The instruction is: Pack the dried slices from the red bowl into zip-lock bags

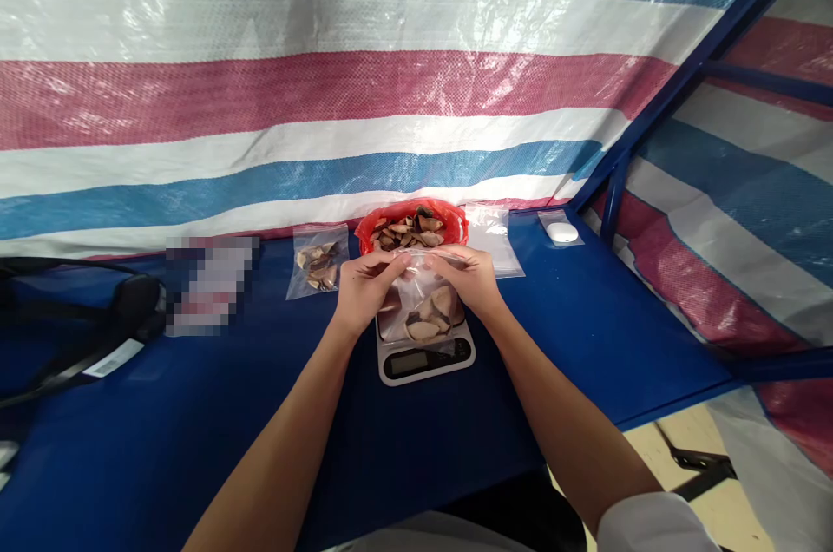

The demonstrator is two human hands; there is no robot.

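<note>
Both hands pinch the top edge of a clear zip bag [420, 296] that holds several pale, dark-edged dried slices. My left hand [366, 285] is closed on the left part of that edge, thumb pointing inward. On the right part, my right hand [469, 277] is closed in the same way. Under the bag lies a white kitchen scale [426, 365] with a dark display, its plate partly covered by the bag. Just beyond my fingers sits a red plastic bag [369, 226], open at the top and full of similar dried slices [407, 231].
Left of my hands lies another clear bag of slices [318, 264]. Flat clear bags [495, 239] lie to the right, and farther right a small bag with a white oval item [562, 232]. A black strapped object [134, 309] is at left. Striped sheeting [325, 92] walls the blue table [586, 326].
</note>
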